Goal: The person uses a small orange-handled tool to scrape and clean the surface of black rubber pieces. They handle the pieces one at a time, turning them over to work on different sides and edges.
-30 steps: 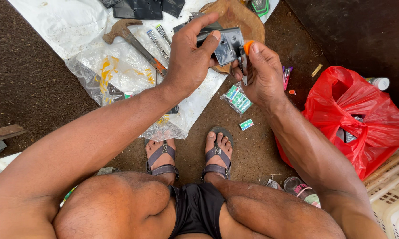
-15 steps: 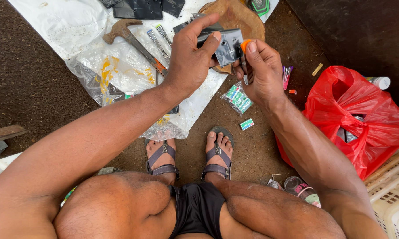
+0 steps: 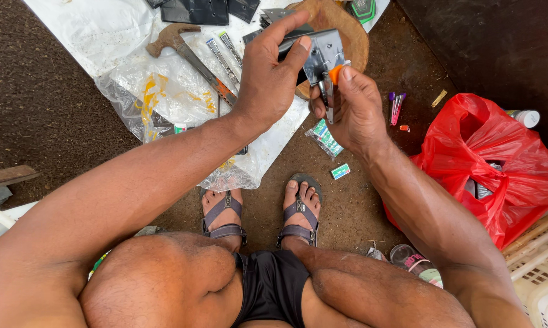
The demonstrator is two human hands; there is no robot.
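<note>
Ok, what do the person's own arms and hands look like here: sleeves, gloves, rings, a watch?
Both arms are bare from shoulder to wrist, with no sleeves in view. The left hand and the right hand wear no gloves, and no rings, watch or bands show. Fingernails are short. No marks or bandages are visible on either forearm.

Person seen from above: arms bare, no sleeves, no rings or watch visible on left hand or right hand. Black shorts at 6 o'clock. Grey strapped sandals with metal buckles on both feet, toes exposed, thighs bare
</note>
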